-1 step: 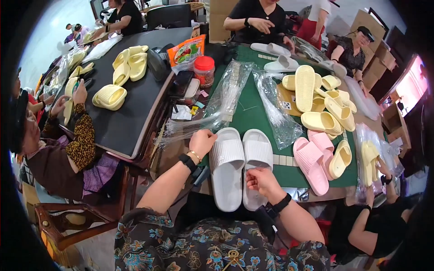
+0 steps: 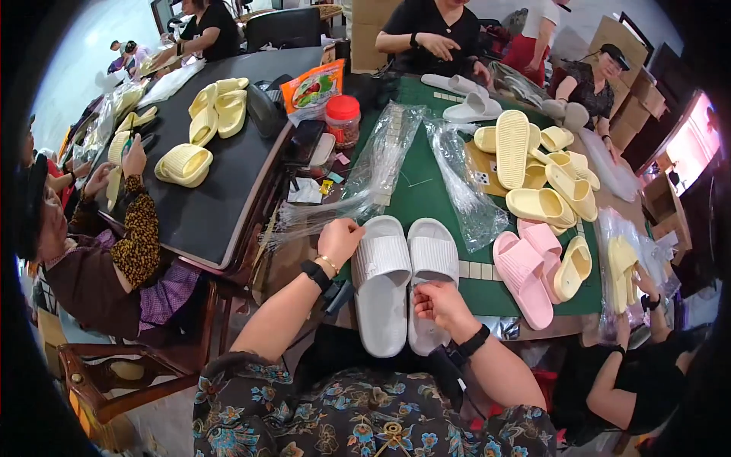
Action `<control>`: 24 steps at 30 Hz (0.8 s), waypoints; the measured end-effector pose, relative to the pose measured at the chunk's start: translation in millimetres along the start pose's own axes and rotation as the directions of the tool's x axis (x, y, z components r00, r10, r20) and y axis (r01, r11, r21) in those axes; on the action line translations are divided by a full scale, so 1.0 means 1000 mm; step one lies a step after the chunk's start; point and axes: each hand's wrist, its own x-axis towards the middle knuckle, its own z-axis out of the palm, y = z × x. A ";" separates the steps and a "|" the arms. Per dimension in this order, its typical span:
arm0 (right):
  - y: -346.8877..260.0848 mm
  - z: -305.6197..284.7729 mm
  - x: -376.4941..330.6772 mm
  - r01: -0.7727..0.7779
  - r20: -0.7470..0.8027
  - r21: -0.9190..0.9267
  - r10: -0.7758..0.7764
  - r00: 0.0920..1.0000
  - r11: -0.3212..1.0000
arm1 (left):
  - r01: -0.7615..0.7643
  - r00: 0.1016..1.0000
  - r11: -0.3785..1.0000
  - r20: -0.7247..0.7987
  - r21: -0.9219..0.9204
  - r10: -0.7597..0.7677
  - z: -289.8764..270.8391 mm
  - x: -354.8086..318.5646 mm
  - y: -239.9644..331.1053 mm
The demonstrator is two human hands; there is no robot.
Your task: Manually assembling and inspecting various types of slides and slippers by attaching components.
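Fingers (image 2: 344, 228) of both hands curled on two ribbed white slippers (image 2: 403, 274), side by side.

Yellow slippers (image 2: 533, 171), pink pair (image 2: 525, 266), red-lid jar (image 2: 343, 119), maybe snack bag (image 2: 312, 90).

We see an evenly lit indoor scene, bright without harsh contrast; light seems to come from overhead and from the pale opening at upper left, which is washed out. A glowing screen (image 2: 694, 141) at the right edge is blown to pink-white. Clear plastic bags (image 2: 384, 164) catch streaky glare. Shadows under the white slippers (image 2: 403, 282) on the green bench (image 2: 426, 194) are soft and short. The fisheye bends straight edges near the rim, a black vignette rings the picture, and detail softens toward the edges, while the centre stays fairly sharp.
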 end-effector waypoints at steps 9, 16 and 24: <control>-0.009 0.003 0.019 0.048 -0.084 -0.001 -0.047 0.995 0.999 | -0.280 0.949 0.960 -0.146 0.012 0.279 0.004 -0.018 0.015; 0.000 0.005 0.017 0.154 -0.122 0.151 -0.136 0.983 0.976 | -0.413 0.901 0.909 -0.120 0.058 0.417 0.009 -0.021 0.032; 0.000 0.015 0.033 0.231 -0.244 0.152 -0.190 0.951 0.961 | -0.340 0.897 0.926 0.238 -0.166 0.372 0.024 0.015 0.061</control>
